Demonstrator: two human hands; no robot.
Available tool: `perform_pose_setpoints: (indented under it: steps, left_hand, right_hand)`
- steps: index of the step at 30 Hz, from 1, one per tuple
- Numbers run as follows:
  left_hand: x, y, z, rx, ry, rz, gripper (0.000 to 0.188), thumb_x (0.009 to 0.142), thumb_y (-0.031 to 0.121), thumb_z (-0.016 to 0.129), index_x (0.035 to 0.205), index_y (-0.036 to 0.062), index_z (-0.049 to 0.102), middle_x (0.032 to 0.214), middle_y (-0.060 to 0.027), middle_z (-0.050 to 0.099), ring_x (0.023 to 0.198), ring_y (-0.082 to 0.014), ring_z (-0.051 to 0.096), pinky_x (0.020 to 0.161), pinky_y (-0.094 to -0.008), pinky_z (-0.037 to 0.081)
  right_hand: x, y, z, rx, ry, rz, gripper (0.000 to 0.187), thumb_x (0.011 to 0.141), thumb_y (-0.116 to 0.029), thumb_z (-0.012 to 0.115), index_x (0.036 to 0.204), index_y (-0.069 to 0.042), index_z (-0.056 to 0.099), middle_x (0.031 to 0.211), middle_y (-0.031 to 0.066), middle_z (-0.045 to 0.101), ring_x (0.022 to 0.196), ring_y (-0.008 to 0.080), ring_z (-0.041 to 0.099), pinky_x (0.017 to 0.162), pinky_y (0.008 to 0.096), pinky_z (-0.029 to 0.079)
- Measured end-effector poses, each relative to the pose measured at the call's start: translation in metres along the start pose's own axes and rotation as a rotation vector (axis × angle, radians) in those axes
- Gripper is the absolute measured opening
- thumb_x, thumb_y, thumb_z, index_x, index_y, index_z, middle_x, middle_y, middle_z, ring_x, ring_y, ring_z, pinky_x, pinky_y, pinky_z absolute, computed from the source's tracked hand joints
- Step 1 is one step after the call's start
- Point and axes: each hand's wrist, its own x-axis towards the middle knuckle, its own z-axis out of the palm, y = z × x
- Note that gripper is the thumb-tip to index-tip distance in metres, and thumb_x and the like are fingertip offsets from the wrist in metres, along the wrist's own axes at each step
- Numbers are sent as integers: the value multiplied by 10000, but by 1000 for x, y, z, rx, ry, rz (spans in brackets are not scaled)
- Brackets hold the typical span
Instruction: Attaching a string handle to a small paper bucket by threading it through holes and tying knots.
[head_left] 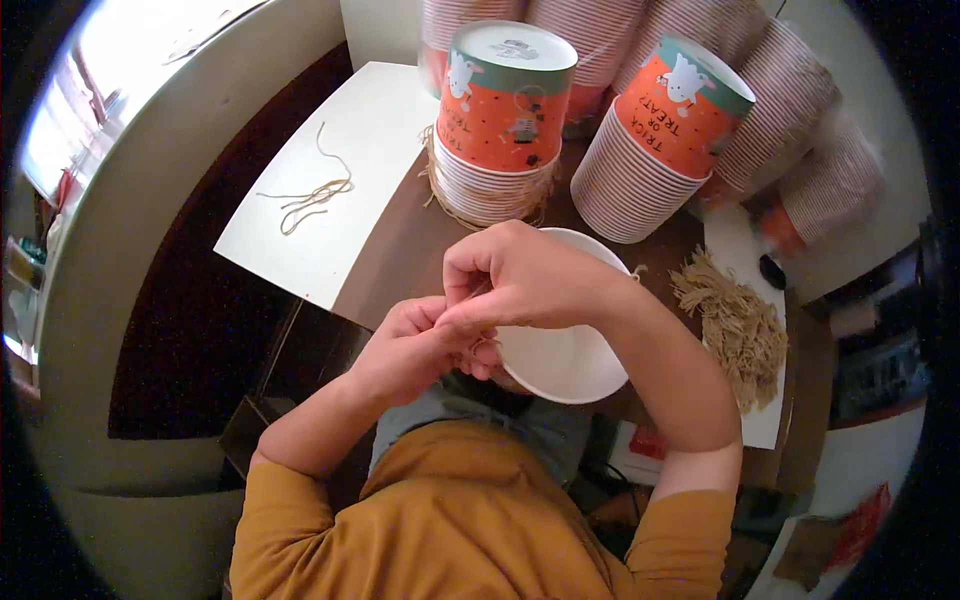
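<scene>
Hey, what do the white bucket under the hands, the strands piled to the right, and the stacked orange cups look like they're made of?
White bucket: likely coated paperboard, smooth with a slight sheen, though plastic is possible. Piled strands: tan, fibrous, matte, so probably twine or paper cord. Stacked orange cups: seemingly printed paperboard, their thin nested rims showing as fine ribs. Both the left hand and right hand pinch something tiny over the bucket.

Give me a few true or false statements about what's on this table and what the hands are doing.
1. Both hands, left hand and right hand, meet at the rim of a white paper cup. True.
2. The stacked cups are plain blue. False: orange, with green bands.
3. A bundle of tan strings lies to the person's right. True.
4. The white sheet is bare. False: loose strings lie on it.
</scene>
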Motion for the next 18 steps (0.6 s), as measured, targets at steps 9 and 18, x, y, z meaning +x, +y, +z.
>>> perform_pose_setpoints:
  steps: [9,18]
  left_hand:
    - [-2,-2,-1,177,-14,89,124,889,70,602,974,-19,611,876,-94,667,806,-153,650,765,-281,542]
    - [10,-8,2,176,6,109,119,878,55,622,969,-21,617,901,-64,662,835,-106,626,759,-241,516]
  right_hand:
    - [-23,0,15,-861,717,-187,170,723,-173,702,805,-51,615,863,99,603,823,268,569,732,372,425]
    - [-71,2,61,-571,627,-44,132,741,-127,698,828,-71,615,857,79,598,772,263,570,702,368,390]
